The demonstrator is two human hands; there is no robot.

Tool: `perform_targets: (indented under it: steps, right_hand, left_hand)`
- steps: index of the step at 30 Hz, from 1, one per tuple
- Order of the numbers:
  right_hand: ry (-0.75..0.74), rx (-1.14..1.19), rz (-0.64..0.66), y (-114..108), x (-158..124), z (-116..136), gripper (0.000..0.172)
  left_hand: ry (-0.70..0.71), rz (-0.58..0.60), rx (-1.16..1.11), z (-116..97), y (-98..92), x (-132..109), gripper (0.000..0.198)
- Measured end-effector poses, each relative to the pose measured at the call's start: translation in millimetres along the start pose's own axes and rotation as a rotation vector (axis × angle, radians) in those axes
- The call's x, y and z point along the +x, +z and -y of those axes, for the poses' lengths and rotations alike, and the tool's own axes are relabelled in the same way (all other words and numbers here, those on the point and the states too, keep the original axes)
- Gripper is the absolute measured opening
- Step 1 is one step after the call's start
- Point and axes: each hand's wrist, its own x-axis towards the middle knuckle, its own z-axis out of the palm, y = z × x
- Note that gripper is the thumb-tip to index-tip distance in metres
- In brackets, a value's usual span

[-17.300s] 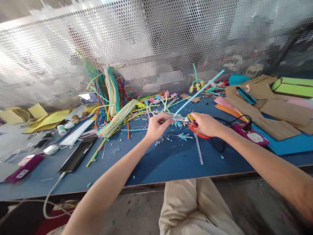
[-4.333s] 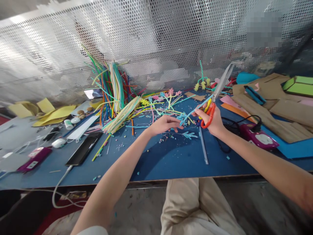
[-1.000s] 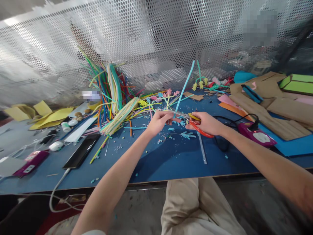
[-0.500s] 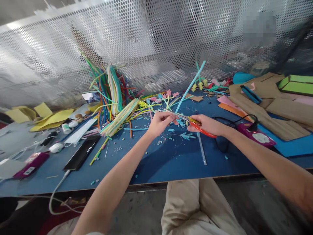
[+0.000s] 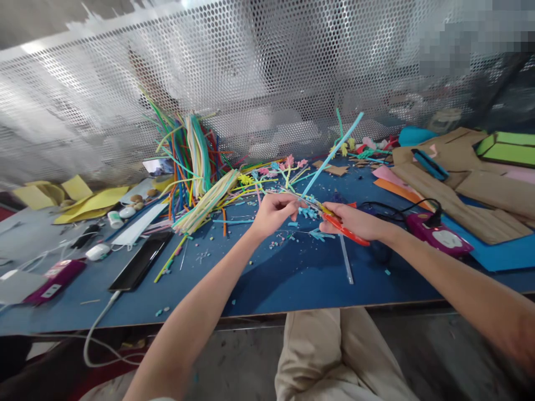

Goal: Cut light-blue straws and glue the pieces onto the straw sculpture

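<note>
My left hand (image 5: 276,213) is closed in a pinch near the middle of the table, at the lower end of a light blue pipe cleaner (image 5: 332,155) that slants up to the right. My right hand (image 5: 355,220) is wrapped round scissors with red and yellow handles (image 5: 346,229). Their metal blades point left, reaching the pipe cleaner's lower end beside my left fingertips. Whether the blades are closed on it is too small to tell. Just below my hands lies a light blue branched pipe-cleaner piece (image 5: 321,234), amid small blue clippings (image 5: 293,224).
A bundle of coloured pipe cleaners (image 5: 196,159) stands against the perforated metal panel (image 5: 234,72). A phone (image 5: 141,262) lies at left. At right are a purple power strip (image 5: 438,231), brown paper (image 5: 463,206) and blue sheets (image 5: 501,256). A clear stick (image 5: 346,262) lies in front.
The light blue pipe cleaner has tilted further right, its upper end lower. My right hand and the scissors have dipped slightly. My left hand keeps its pinch.
</note>
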Motion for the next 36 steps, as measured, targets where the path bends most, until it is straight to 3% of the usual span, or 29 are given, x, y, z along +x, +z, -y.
perform_targets:
  steps: [8, 17, 26, 31, 36]
  right_hand:
    - [0.001, 0.009, 0.005, 1.3, 1.3, -3.8, 0.038]
    - [0.088, 0.054, -0.036, 14.8, 5.4, -5.0, 0.022]
    - [0.018, -0.089, -0.077, 19.4, 7.1, -10.1, 0.011]
    - [-0.042, -0.238, -0.157, 19.6, 11.1, -18.6, 0.016]
    - [-0.085, -0.132, -0.245, 16.7, 16.4, -23.3, 0.018]
  left_hand:
    - [0.028, 0.016, 0.056, -4.7, -0.9, 1.5, 0.029]
    - [0.019, -0.006, 0.016, -2.1, -4.8, 2.3, 0.028]
    - [-0.062, 0.029, -0.079, 4.9, -7.1, 2.9, 0.028]
    - [-0.091, 0.039, -0.105, 7.2, -9.4, 3.8, 0.030]
    - [-0.052, 0.062, 0.058, 12.2, -21.8, 8.0, 0.036]
